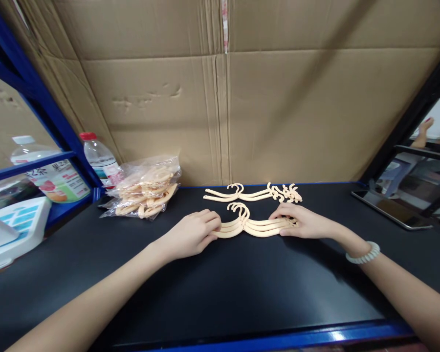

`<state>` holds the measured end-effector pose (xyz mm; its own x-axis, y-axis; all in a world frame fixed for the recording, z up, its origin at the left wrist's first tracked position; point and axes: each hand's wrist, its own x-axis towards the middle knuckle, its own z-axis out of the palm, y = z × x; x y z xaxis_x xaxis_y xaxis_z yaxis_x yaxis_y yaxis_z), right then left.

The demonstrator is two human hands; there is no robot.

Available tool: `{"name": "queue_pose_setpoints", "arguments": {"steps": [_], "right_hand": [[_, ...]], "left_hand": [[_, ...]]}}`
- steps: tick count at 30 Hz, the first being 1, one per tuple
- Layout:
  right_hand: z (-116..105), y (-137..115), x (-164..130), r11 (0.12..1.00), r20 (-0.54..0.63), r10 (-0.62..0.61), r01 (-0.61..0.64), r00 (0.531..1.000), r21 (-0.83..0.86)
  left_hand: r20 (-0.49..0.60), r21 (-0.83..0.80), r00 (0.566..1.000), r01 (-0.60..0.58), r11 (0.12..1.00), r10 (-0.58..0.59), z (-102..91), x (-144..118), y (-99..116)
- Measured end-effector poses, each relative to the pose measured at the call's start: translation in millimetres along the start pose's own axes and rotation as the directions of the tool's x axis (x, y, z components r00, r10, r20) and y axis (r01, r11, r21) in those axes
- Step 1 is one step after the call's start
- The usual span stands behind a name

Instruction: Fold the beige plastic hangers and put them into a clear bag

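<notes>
Several cream-coloured clothes hangers (261, 229) lie overlapped on the black tabletop, their hooks curling away from me. My left hand (196, 232) is closed around their left ends, thumb at the near side. At the other end, my right hand (304, 221) grips the right arms between thumb and fingers; it wears a pale beaded bracelet (363, 253) at the wrist. Just behind lie two more hangers (254, 196), side by side, apart from both hands. Small cream pieces (288, 193) sit in a heap at their right end.
A clear plastic bag (146, 188) of cream pieces lies to the left, near a red-capped bottle (99, 159). A tablet-like device (390, 210) lies at right. Cardboard (297, 112) walls the back. Beyond the blue frame stand a large bottle (55, 176) and white device (18, 227).
</notes>
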<state>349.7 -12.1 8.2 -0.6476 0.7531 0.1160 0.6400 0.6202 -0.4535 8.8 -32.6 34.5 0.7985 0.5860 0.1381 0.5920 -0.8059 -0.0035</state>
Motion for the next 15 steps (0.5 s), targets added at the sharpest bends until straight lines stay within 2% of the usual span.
{"name": "queue_pose_setpoints", "arguments": {"steps": [15], "right_hand": [[7.9, -3.1, 2.4, 1.000, -0.094, 0.016, -0.018, 0.995, -0.018]], "left_hand": [[-0.054, -0.092, 0.998, 0.028, 0.995, -0.033, 3.5, -1.4, -8.8]]}}
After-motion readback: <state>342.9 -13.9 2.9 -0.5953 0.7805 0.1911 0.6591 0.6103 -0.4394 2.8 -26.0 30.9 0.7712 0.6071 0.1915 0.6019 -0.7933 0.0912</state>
